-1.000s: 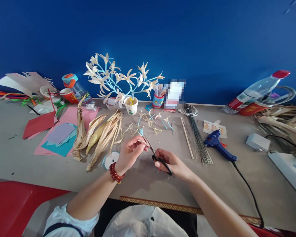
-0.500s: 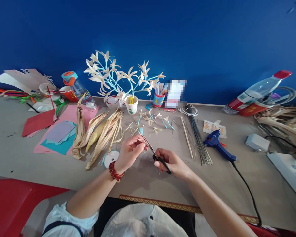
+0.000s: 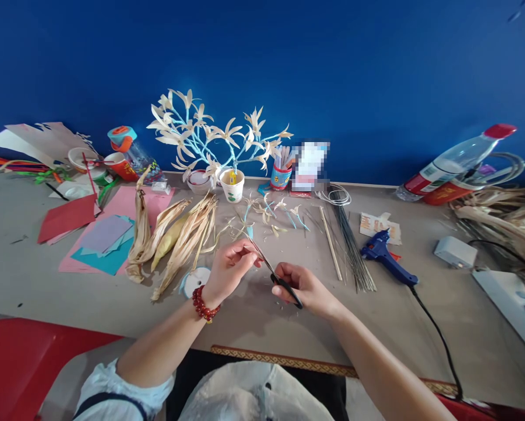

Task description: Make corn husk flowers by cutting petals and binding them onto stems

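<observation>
Your right hand point(image 3: 304, 287) grips the black-handled scissors point(image 3: 271, 272), long axis pointing out to 11 o'clock and running just beside your left hand point(image 3: 234, 265), which sits between 9 and 10 o'clock of the right, pinched closed, contents too small to tell.

Deep-blue wall point(image 3: 376, 70) behind — grey-brn table point(image 3: 91, 295) below, w/ gold-patterned edge strip point(image 3: 284, 359) — red chair point(image 3: 34, 362) bottom L

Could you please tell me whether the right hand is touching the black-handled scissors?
Touching: the head view plainly shows the right hand holding the black-handled scissors, with its fingers closed around the handle.
</observation>
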Demonstrator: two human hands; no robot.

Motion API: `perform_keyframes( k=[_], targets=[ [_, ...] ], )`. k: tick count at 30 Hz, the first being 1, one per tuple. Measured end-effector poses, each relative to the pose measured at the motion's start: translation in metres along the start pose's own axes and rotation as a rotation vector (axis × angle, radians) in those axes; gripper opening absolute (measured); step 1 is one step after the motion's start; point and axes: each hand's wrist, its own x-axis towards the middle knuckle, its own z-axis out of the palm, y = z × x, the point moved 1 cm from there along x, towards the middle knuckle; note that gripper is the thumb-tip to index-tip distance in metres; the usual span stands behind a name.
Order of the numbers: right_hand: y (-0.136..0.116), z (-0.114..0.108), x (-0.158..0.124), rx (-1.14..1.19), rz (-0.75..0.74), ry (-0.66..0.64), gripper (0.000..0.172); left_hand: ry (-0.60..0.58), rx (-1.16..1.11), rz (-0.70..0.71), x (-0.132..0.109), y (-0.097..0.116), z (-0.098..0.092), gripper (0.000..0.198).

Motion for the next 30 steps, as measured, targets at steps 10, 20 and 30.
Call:
perform_keyframes(
  k=[10,20,30],
  targets=[
    [0.0046,-0.0017,0.0017,-0.001,0.021,0.036,0.057,0.027,-0.007,-0.014,0.0005,-0.0002,0.0001,0.017],
    [-0.0028,0.0037,-0.0025,0.052,-0.021,-0.018,0.057,0.128,-0.081,0.044,-0.001,-0.0032,0.0043,0.016],
    [0.0055,0.0072,0.0013,0.094,0.006,0.046,0.056,0.188,0.012,0.062,-0.0041,-0.0026,0.0087,0.016]
  ],
)
